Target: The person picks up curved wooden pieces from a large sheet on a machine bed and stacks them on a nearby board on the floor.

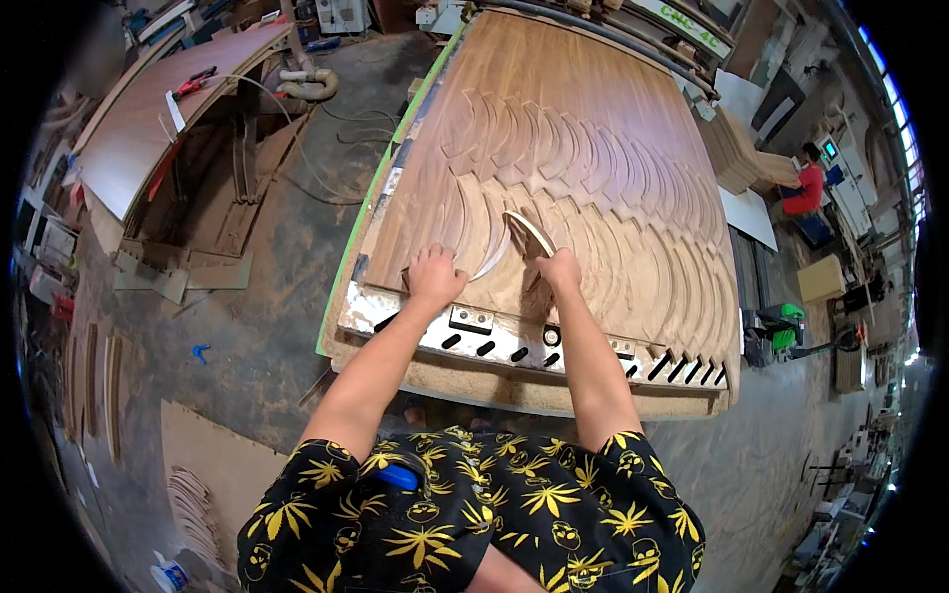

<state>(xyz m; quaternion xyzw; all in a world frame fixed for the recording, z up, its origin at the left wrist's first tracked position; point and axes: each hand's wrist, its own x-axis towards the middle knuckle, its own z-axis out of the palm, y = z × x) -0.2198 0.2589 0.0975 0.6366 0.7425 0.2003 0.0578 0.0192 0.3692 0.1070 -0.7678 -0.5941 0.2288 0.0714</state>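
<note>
A large wood-faced panel (pixel 514 59) lies on the machine bed before me, cut into rows of curved pieces. In my right hand (pixel 560 269) is a curved wooden piece (pixel 531 233), gripped at its near end and raised off the panel on edge. My left hand (pixel 437 277) rests on the panel near its front left corner, fingers spread over the wood. Between my hands lies a curved gap with a pale edge (pixel 490 259). More cut curved pieces (pixel 633 267) sit in the panel to the right, with sawdust around them.
A slotted metal edge (pixel 504 344) runs along the bed's front. At left stands a curved wood-topped bench (pixel 178 109) with a red tool (pixel 195 83). Curved pieces (pixel 195 509) lie stacked on a board at lower left. A person in red (pixel 806 188) works far right, near a green-and-black machine (pixel 786 326).
</note>
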